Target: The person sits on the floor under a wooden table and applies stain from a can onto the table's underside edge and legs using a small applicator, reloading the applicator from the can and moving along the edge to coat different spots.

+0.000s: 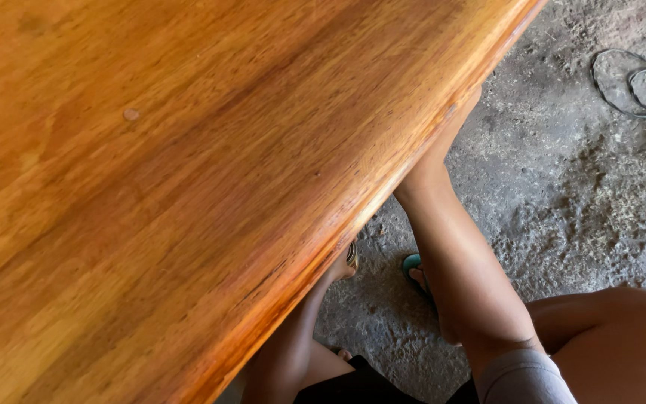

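A wide, glossy orange-brown tabletop [173, 187] is filling most of the view, its rounded edge running diagonally. Both arms are reaching under that edge, the right arm [465, 277] beside the left arm [293, 352], so both hands are lying hidden beneath the wood and neither grip can be told. A sandalled foot [415, 271] is standing on the dusty floor [562, 187], where a wire loop [633, 82] is lying well apart.

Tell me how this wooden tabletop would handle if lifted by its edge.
The wooden tabletop is probably stiff and heavy: it looks broad and thick. Its glossy finish and rounded edge may feel slippery to grip. Being flat, it should not roll.
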Demonstrator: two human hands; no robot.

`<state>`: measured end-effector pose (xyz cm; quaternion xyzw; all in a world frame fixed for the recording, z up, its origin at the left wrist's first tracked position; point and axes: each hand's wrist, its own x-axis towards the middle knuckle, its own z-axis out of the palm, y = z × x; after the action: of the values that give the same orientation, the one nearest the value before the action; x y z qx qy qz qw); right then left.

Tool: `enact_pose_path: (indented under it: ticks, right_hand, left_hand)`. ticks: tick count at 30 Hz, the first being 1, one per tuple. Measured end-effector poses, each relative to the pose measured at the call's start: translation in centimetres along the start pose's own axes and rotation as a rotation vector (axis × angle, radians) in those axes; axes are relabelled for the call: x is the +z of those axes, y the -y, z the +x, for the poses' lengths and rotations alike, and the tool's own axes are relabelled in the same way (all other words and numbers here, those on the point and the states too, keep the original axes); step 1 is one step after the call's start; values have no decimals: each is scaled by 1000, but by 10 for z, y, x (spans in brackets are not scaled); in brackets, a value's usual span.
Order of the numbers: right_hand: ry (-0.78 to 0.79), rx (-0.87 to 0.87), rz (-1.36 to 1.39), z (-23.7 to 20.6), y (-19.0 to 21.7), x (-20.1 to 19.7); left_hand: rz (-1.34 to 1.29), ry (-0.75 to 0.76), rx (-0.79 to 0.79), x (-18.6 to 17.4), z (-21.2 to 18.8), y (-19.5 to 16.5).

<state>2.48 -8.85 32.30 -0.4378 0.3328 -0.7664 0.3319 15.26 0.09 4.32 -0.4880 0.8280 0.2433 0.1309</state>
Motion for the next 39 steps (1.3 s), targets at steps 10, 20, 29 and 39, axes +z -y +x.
enact_pose_path:
  ticks: [10,20,29,39]
  right_hand:
    - [14,-271,-466,-4,1,-4]
    - [91,-4,-37,-12,-30,-20]
    - [152,-97,-225,-20,-25,-22]
    - [195,-325,-713,-31,2,-27]
  left_hand:
    - [-187,97,26,29,-1,-11]
    - [132,67,39,15,-2,-14]
    - [165,-35,-13,9,-3,-11]
    - [142,-39,-10,18,-2,-5]
